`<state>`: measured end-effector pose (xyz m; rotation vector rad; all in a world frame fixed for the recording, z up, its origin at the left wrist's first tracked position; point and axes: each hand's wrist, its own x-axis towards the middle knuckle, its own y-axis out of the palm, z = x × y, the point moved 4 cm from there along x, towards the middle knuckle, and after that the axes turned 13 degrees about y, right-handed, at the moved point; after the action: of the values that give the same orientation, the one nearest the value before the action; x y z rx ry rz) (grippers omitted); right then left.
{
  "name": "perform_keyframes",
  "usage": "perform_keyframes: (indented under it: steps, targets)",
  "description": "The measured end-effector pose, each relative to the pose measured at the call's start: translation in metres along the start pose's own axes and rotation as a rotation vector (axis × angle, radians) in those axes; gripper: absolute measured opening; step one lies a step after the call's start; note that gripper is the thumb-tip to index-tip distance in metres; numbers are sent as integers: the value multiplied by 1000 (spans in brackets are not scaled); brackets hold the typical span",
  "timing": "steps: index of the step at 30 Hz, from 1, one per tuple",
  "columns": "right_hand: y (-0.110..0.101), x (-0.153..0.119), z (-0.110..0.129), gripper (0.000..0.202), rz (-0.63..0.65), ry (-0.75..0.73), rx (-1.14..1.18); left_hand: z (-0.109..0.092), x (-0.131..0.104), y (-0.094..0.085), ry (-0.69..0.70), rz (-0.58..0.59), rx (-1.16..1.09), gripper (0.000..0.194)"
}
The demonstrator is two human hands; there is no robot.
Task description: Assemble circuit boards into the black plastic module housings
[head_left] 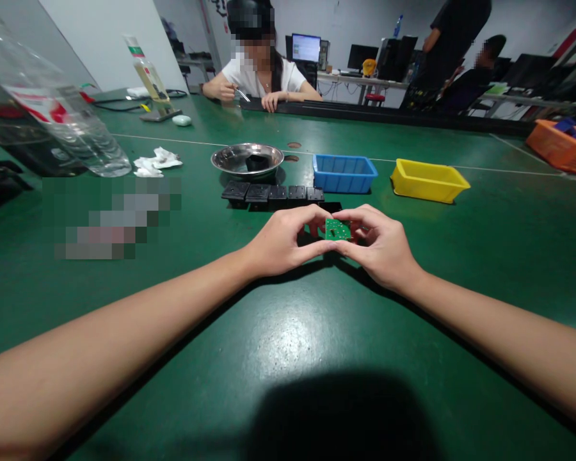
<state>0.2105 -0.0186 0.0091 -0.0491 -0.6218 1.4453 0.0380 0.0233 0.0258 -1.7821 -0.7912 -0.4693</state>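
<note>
A small green circuit board [336, 229] is pinched between both hands above the green table [288, 333]. My left hand [292, 237] grips its left edge, fingers behind and thumb in front. On the other side, my right hand [379, 243] holds the board the same way, and the two thumb tips meet at its lower edge. Solder points show on the face turned to me; the back is hidden. Just beyond my left hand stands a row of several black plastic cases [269, 194]. Part of another black piece [330, 207] shows behind my fingertips.
Behind the cases are a metal bowl [221, 158] with a black part inside, a blue bin [345, 176] and a yellow bin [429, 182]. Large bottles [67, 121] and crumpled tissue [156, 162] lie left. An orange basket [561, 150] is far right. A person [264, 77] sits opposite holding tweezers.
</note>
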Motion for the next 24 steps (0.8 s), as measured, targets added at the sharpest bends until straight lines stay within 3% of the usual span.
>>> perform_keyframes:
  steps: [11,24]
  targets:
    - [-5,8,-11,36,16,-17,12,10,-2,-8,-136,-5,9,33]
    - [-4,7,-8,34,8,10,28,11,-4,-6,-154,-31,-35,34]
